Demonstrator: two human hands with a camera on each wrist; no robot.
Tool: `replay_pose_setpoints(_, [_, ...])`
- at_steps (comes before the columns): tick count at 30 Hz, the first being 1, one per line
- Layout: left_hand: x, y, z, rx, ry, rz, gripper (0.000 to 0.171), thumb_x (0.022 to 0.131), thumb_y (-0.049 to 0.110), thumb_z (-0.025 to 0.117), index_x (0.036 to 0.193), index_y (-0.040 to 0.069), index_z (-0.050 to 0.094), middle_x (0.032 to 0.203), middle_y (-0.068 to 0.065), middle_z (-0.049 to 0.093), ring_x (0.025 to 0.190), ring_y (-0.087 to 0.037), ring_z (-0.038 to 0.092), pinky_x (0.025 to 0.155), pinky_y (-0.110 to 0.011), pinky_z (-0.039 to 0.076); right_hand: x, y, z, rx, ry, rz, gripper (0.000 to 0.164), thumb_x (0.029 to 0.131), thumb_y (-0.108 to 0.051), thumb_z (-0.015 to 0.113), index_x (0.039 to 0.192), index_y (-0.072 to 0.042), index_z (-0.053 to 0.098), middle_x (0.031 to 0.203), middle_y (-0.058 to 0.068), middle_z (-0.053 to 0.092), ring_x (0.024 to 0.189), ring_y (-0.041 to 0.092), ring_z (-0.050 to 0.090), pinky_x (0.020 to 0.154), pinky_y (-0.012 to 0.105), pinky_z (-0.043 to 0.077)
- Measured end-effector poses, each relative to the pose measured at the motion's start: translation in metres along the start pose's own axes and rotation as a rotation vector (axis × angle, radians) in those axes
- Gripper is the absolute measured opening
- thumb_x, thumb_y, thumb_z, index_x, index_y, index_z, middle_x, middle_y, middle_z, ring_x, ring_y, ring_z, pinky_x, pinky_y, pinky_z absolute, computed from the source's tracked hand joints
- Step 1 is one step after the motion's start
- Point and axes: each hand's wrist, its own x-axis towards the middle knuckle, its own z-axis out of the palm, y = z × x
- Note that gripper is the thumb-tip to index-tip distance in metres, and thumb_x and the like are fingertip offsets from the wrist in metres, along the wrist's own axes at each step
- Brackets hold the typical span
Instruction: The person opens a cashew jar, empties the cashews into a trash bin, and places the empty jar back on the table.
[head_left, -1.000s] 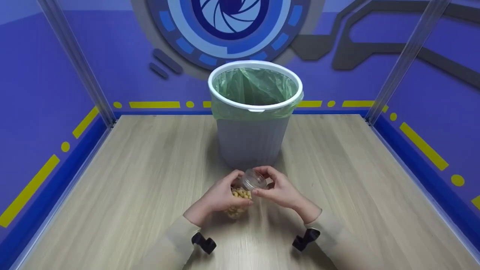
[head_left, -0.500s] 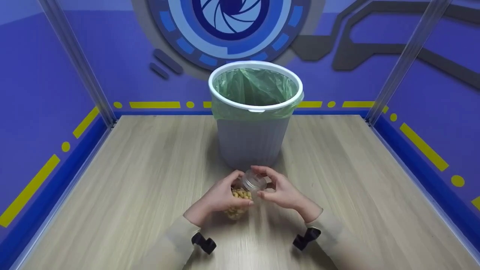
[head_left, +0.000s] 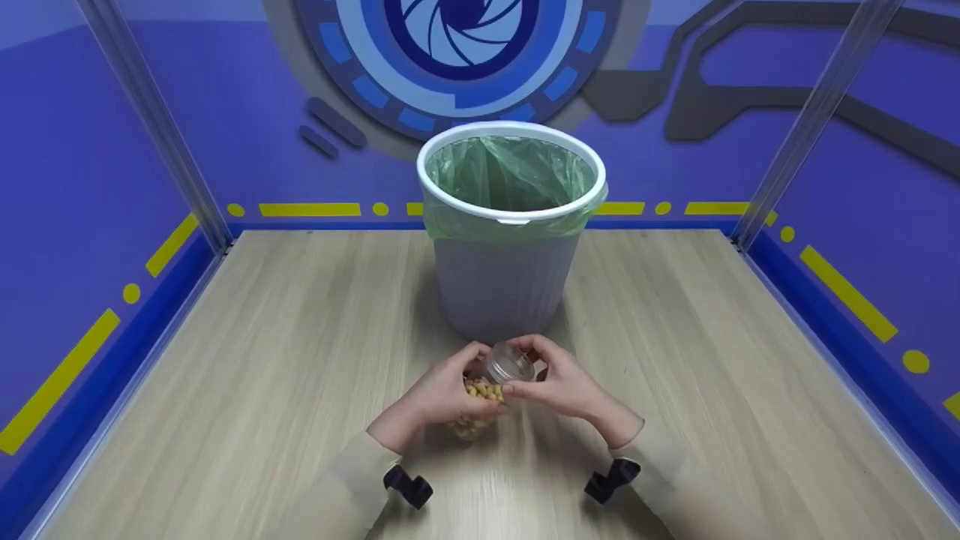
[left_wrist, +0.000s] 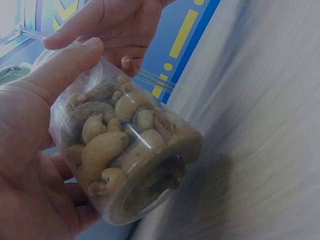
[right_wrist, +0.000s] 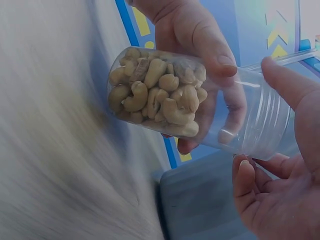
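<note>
A clear plastic jar (head_left: 472,427), part filled with cashew nuts (right_wrist: 160,92), is held tilted above the table in the head view. My left hand (head_left: 441,390) wraps round its body, thumb on the near side. At the jar's upper end, my right hand (head_left: 566,384) pinches the clear ridged lid (head_left: 510,363) between thumb and fingers. The right wrist view shows the lid (right_wrist: 274,117) at the jar's mouth, the right thumb on one side and fingertips on the other. Whether the lid is loose I cannot tell.
Just beyond the hands stands a grey bin (head_left: 502,289) with a white rim and a green bag (head_left: 517,165) lining it. The wooden table (head_left: 315,337) is walled by blue panels (head_left: 67,187) on the left, back and right.
My right fingers loosen from the lid half a second ago, then close back on it now. The left hand and the jar stay nearly where they were.
</note>
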Motion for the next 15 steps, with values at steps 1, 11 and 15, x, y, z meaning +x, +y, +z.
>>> replay_pose_setpoints(1, [0.0,-0.0001,0.0002,-0.001,0.0,-0.001,0.069,0.074,0.04,0.091,0.13,0.021,0.054,0.114,-0.004,0.072,0.097,-0.018,0.063,0.085,-0.041,0.051,0.0001,-0.0001,-0.0003,0.001,-0.002,-0.005,0.057,0.087,-0.021,0.084,0.132,0.002,0.058,0.124,0.019,0.065,0.097,0.02,0.058,0.072,0.021,0.05])
replay_pose_setpoints(11, [-0.0002,-0.0006,0.0005,-0.005,-0.011,-0.009,0.069,0.075,0.04,0.09,0.131,0.022,0.054,0.117,-0.004,0.071,0.098,-0.017,0.063,0.087,-0.042,0.052,0.0003,-0.0005,-0.0018,0.086,-0.058,-0.021,0.062,0.088,-0.014,0.079,0.141,0.002,0.052,0.14,0.023,0.057,0.105,0.02,0.061,0.08,0.027,0.057])
replay_pose_setpoints(15, [-0.0002,-0.0003,0.0007,-0.003,-0.013,-0.012,0.069,0.075,0.04,0.09,0.131,0.022,0.054,0.118,-0.004,0.071,0.1,-0.018,0.064,0.088,-0.042,0.052,0.0004,0.0009,-0.0024,0.11,-0.085,-0.055,0.061,0.088,-0.008,0.076,0.143,0.001,0.051,0.143,0.023,0.054,0.113,0.024,0.058,0.081,0.027,0.057])
